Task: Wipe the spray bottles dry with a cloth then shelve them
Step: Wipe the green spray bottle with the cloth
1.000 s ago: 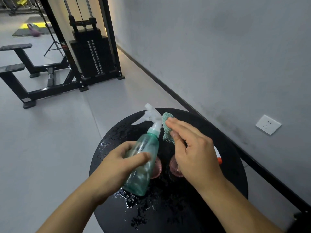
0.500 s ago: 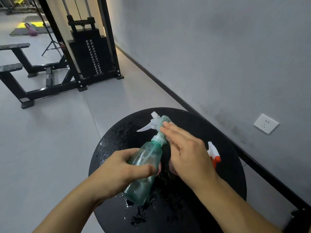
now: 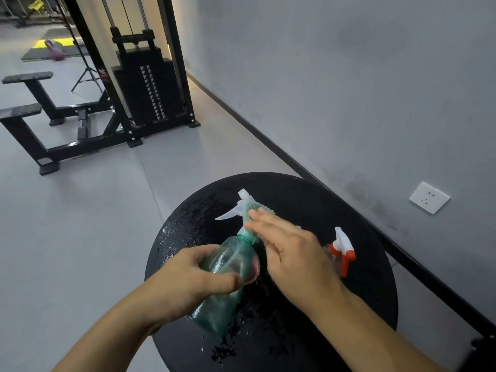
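My left hand point(image 3: 185, 280) grips the body of a translucent green spray bottle point(image 3: 228, 267), tilted over a round black table point(image 3: 349, 312). Its white trigger head point(image 3: 236, 208) points up and to the left. My right hand point(image 3: 292, 253) presses a small green cloth point(image 3: 253, 208) against the bottle's neck and trigger head, holding it with fingers and thumb. Part of a pink bottle point(image 3: 256, 267) shows behind the green one, mostly hidden. Right of my right hand stands a second spray head, white and orange point(image 3: 345, 248).
Water drops point(image 3: 188, 226) lie over the wet tabletop. A grey wall with a white socket point(image 3: 429, 197) runs along the right. A black weight machine point(image 3: 145, 84) and benches point(image 3: 26, 111) stand on the grey floor at the back left. No shelf is in view.
The cloth and my right hand slid from beside the trigger head onto the bottle's neck and head. The bottle moved slightly right, and the orange-and-white spray head came into sight.
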Action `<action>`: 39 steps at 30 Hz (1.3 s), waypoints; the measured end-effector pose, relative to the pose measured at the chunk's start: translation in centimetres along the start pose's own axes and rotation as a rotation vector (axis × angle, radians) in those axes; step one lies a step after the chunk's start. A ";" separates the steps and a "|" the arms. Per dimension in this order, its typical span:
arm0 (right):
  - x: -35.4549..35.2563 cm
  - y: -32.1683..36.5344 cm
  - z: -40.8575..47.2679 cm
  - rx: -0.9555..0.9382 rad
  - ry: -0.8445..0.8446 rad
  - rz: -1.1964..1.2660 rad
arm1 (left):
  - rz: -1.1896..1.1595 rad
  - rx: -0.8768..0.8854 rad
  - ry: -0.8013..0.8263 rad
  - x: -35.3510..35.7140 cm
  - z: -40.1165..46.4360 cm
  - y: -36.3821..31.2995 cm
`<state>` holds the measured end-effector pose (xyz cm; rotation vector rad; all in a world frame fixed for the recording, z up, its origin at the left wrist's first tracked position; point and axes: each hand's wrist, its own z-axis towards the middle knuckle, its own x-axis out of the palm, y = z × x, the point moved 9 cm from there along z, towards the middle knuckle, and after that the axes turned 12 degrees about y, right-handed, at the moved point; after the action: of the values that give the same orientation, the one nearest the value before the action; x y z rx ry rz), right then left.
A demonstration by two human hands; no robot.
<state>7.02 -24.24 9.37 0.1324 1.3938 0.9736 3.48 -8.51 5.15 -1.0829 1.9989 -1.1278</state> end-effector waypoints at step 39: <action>1.6 0.7 0.1 -0.019 0.074 0.037 | 0.157 -0.073 -0.002 -0.1 1.2 1.6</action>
<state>6.55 -22.74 8.64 0.1095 1.4537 1.0305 3.86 -8.39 3.20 -0.9440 2.0978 -0.9792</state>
